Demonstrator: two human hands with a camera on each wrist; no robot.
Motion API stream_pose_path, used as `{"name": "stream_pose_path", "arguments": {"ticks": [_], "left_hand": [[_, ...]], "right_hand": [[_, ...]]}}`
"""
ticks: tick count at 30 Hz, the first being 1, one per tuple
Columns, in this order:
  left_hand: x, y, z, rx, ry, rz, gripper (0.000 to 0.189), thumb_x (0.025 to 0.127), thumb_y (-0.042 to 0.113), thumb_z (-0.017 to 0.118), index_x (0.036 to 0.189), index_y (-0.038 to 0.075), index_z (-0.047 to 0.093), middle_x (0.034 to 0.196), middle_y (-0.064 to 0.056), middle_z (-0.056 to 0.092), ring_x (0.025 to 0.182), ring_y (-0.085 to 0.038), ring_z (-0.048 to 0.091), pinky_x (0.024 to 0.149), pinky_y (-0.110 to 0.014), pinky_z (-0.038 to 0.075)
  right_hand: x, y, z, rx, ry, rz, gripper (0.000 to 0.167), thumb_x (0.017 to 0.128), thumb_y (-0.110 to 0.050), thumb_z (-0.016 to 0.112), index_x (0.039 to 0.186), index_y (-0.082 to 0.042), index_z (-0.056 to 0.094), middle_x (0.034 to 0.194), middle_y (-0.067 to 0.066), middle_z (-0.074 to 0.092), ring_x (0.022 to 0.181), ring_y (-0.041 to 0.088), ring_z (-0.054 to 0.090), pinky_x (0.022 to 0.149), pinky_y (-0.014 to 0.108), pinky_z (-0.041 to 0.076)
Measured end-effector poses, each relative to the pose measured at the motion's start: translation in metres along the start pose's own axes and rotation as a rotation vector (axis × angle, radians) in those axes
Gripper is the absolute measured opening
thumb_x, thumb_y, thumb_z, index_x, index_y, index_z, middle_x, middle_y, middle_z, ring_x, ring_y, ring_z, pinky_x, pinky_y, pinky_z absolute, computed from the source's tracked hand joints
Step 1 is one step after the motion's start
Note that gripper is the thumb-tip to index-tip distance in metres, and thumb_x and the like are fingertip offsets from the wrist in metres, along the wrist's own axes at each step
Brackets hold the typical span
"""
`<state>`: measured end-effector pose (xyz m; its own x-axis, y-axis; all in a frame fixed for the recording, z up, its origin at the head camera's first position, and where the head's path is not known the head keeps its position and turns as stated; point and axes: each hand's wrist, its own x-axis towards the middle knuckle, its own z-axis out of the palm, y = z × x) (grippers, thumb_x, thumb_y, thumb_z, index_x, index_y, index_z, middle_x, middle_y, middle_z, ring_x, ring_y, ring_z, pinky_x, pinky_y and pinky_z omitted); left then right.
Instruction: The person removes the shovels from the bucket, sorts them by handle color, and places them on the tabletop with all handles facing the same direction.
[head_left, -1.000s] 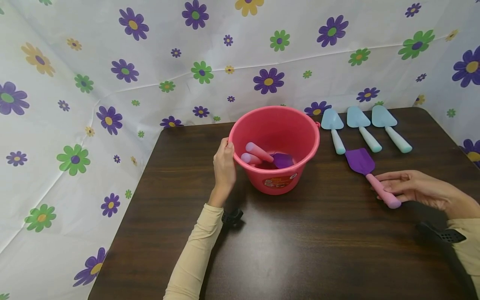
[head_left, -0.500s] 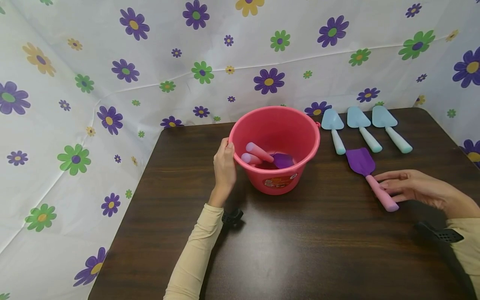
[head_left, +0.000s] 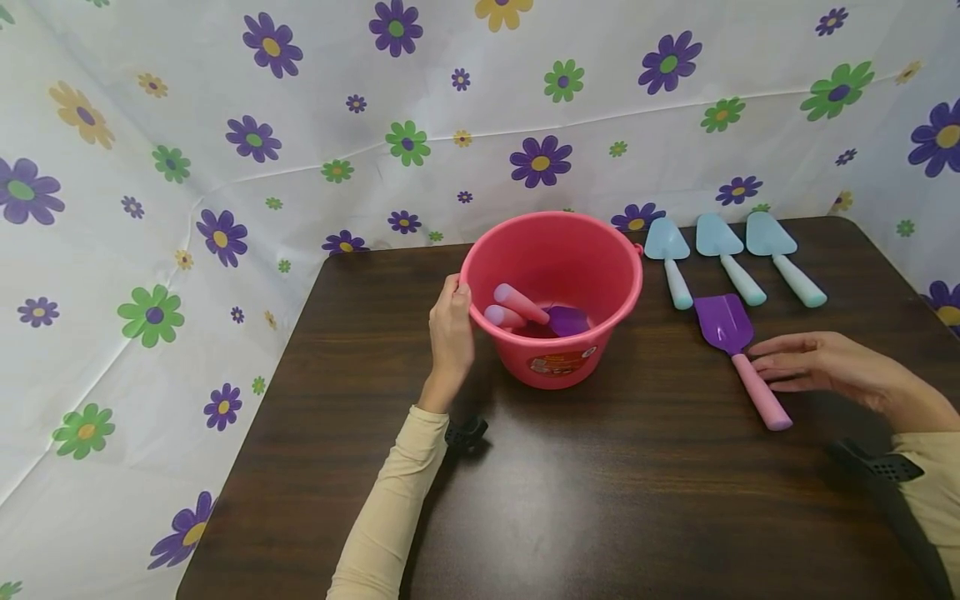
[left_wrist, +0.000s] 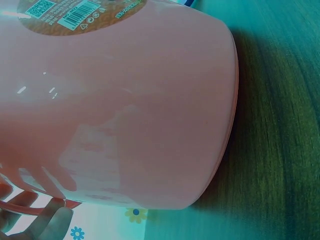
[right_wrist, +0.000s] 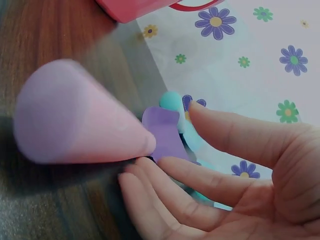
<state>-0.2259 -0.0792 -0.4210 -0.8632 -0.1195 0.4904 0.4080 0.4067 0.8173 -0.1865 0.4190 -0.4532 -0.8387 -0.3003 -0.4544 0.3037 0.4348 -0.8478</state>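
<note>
My left hand (head_left: 452, 329) grips the rim of a pink bucket (head_left: 551, 362) at its left side, and the left wrist view shows fingers at the bucket's rim (left_wrist: 25, 209). Inside the bucket lie toy shovels with pink handles (head_left: 517, 302) and a purple blade (head_left: 567, 321). To the right, a purple shovel (head_left: 759, 392) lies on the table, its pink handle pointing toward me. My right hand (head_left: 840, 371) is beside that handle, fingers extended; in the right wrist view the thumb stands away from the handle, and the fingertips (right_wrist: 137, 167) are close by it. Whether they touch is unclear.
Three light-blue trowels (head_left: 667, 242) with pale handles lie in a row at the table's back right, near the purple blade's tip. The dark wooden table (head_left: 600, 500) meets a flowered white cloth (head_left: 337, 83) behind and at the sides.
The purple shovel's handle end has swung slightly left and toward me. My right hand has loosened, its thumb moving off the handle. The left hand and bucket stay put.
</note>
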Motion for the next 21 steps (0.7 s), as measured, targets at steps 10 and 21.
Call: {"name": "stream_pose_path", "arguments": {"ticks": [10, 21], "left_hand": [[0.000, 0.001, 0.000, 0.010, 0.001, 0.006, 0.055, 0.101, 0.044, 0.036, 0.126, 0.003, 0.063, 0.080, -0.011, 0.062, 0.068, -0.023, 0.052, 0.058, -0.031, 0.045], [0.001, 0.000, 0.000, 0.021, 0.001, 0.013, 0.057, 0.101, 0.044, 0.035, 0.126, 0.002, 0.063, 0.082, -0.013, 0.062, 0.070, -0.023, 0.052, 0.058, -0.031, 0.044]], "right_hand": [[0.001, -0.008, -0.002, 0.188, 0.095, -0.034, 0.034, 0.111, -0.019, 0.046, 0.104, -0.037, 0.074, 0.106, -0.016, 0.074, 0.095, 0.005, 0.071, 0.081, 0.028, 0.060], [0.001, -0.039, 0.006, 0.233, 0.141, -0.125, 0.036, 0.111, -0.024, 0.045, 0.100, -0.037, 0.077, 0.104, -0.010, 0.076, 0.096, 0.008, 0.073, 0.079, 0.028, 0.060]]}}
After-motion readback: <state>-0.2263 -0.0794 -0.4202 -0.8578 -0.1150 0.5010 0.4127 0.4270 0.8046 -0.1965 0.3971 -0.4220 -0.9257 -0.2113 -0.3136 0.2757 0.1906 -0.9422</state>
